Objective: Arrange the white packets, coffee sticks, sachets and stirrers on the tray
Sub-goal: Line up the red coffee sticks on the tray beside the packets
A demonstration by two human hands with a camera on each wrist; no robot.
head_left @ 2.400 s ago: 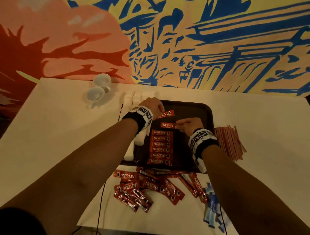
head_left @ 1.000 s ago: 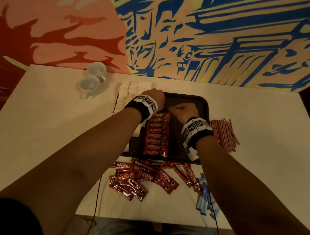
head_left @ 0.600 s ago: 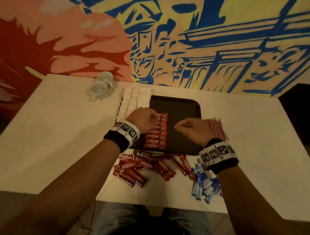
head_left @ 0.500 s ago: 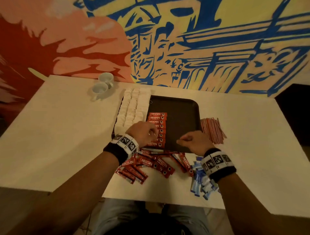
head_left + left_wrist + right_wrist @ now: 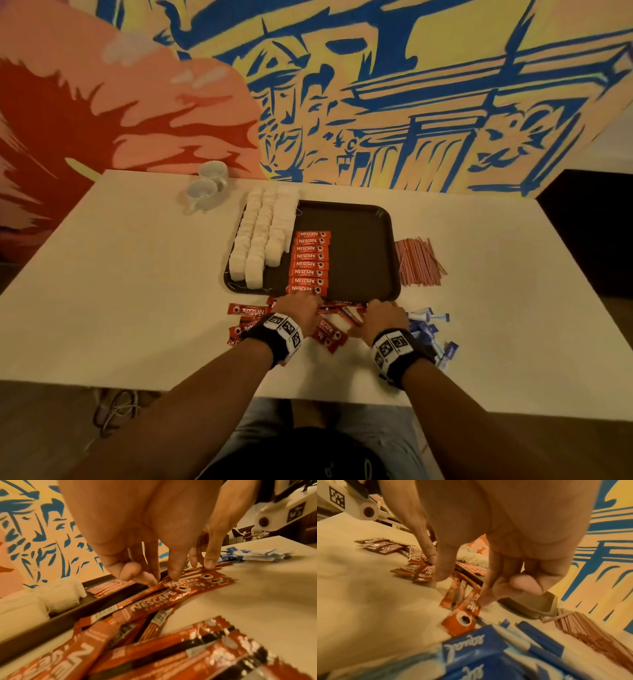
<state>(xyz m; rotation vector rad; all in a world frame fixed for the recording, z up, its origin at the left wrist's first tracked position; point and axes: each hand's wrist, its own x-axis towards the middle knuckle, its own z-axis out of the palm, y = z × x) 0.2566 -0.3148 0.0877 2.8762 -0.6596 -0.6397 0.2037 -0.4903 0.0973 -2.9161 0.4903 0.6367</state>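
A dark tray holds rows of white packets on its left and a neat column of red coffee sticks in the middle. Loose coffee sticks lie on the table in front of the tray. Both hands are down on this pile. My left hand pinches the edge of one loose stick between thumb and forefinger. My right hand has its thumb and forefinger spread, with the tips touching loose sticks. Blue sachets lie by my right wrist. Red stirrers lie right of the tray.
Two white cups stand at the back left of the white table. A painted wall rises behind the table. The tray's right half is bare. The table's front edge is just under my forearms.
Both hands have drawn back from the tray's column of sticks to the loose pile in front. The view has pulled back and shows the whole table.
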